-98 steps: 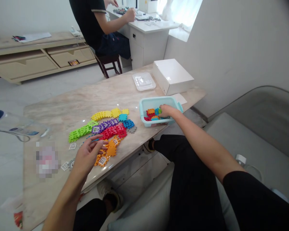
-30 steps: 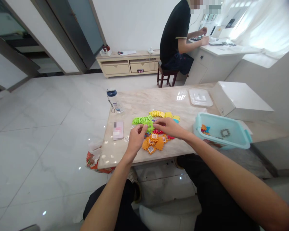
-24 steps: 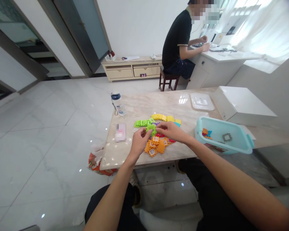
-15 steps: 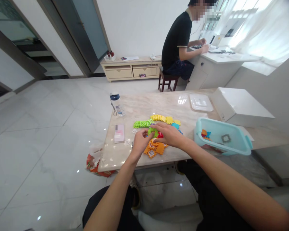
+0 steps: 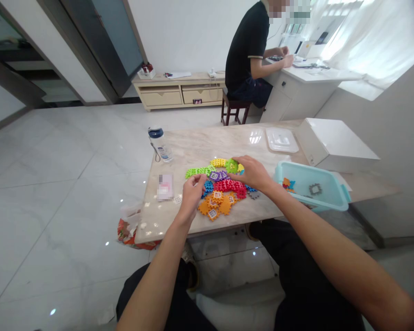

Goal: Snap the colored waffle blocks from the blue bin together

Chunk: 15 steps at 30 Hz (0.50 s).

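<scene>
My right hand (image 5: 250, 174) grips a light green interlocking block (image 5: 232, 166) between thumb and fingers, above the far side of the pile. My left hand (image 5: 193, 191) hovers at the near left of the pile with its fingertips pinched; whatever they may hold is too small to make out. Below and between the hands lie purple blocks (image 5: 219, 175) with white window inserts, a row of red blocks (image 5: 229, 186) and blue blocks (image 5: 208, 187). Orange blocks (image 5: 224, 207), some with window inserts, are nearest me. Green blocks (image 5: 198, 171) and yellow blocks (image 5: 218, 162) form rows behind.
A teal bin (image 5: 326, 202) with a few pieces stands at right, beside a white box (image 5: 341, 142) and a clear lid (image 5: 282, 140). At left are a water bottle (image 5: 161, 146), a pink card (image 5: 165, 187) and a loose white window insert (image 5: 178, 199). Another person (image 5: 246, 50) sits beyond.
My hands have moved apart. The right has carried the green block away and to the right, while the left has drawn back from it. The view has shifted slightly.
</scene>
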Available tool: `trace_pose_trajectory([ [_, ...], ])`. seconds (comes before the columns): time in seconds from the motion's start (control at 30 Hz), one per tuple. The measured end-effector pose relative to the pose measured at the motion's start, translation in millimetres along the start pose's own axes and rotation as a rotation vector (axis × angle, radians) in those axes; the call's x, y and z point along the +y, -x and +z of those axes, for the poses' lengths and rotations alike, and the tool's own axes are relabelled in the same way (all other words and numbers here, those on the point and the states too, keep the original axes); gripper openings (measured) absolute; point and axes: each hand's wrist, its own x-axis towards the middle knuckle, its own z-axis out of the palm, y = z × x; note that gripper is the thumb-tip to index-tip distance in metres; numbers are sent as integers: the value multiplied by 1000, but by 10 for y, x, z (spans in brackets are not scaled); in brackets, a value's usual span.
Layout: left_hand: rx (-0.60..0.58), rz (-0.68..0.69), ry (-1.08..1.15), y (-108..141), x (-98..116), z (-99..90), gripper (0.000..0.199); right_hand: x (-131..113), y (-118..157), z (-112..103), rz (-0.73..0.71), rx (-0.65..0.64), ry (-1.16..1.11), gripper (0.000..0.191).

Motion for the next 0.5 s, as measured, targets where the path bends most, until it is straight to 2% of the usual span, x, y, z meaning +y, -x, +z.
trace_pose_trajectory([
  [0.13, 105, 10, 184, 30, 190, -140, 43, 170, 56, 78, 106, -211, 107, 55],
  [0.27, 193, -41, 313, 72, 285, -265, 44, 107, -5, 345, 167, -381, 168, 47],
  [0.33, 200, -104, 381, 85, 308, -302, 43, 5, -132, 487, 145, -379, 153, 49],
  [0.4, 180, -153, 433, 105, 324, -328, 42, -115, -291, 606, 136, -315, 119, 53],
  [0.5, 153, -165, 449, 160, 324, -378, 40, -272, -460, 729, 190, -241, 102, 60],
])
